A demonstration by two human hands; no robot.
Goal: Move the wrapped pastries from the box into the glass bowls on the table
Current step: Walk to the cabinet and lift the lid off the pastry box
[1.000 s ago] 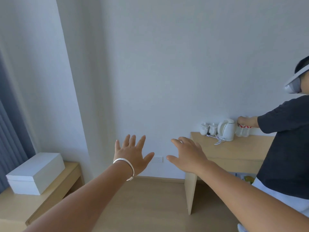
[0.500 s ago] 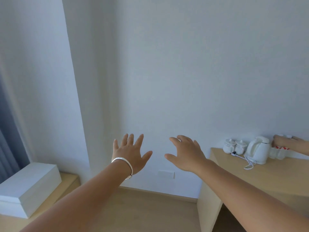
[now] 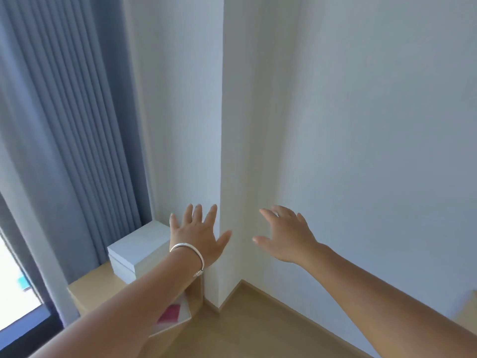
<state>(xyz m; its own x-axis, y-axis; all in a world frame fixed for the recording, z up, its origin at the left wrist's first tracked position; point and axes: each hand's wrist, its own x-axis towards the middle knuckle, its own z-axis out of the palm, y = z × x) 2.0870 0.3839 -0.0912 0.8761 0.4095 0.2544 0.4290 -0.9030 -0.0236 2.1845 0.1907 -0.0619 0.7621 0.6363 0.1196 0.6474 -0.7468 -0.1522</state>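
Two hands: both are up in the air in front of the wall, palms facing away, holding nothing.
Left hand [image 3: 197, 236]: fingers spread wide apart; a silver bracelet [image 3: 189, 250] sits on the wrist.
Right hand [image 3: 289, 236]: fingers spread and a little bent, touching nothing.
Box: one white box [image 3: 136, 250] with its lid shut sits on a low wooden shelf [image 3: 95, 282], just behind the left wrist; the arm hides part of it.
Pastries and bowls: I cannot see any, so I cannot tell where they are.
Room: a white wall [image 3: 374, 151] bends at a sharp corner edge [image 3: 222, 151] that runs down between the two hands.
Curtain: one blue-grey curtain [image 3: 64, 125] hangs in folds on the left, next to a bright window [image 3: 15, 288].
Floor: a wooden floor [image 3: 258, 324] lies low in the middle, bare and open between the arms.
Under the shelf: one pink-red thing [image 3: 170, 312] lies there, too blurry to tell what it is.
Edges: the shelf's front edge is close under the left arm; a pale bit of furniture [image 3: 467, 310] peeks in at the far right.
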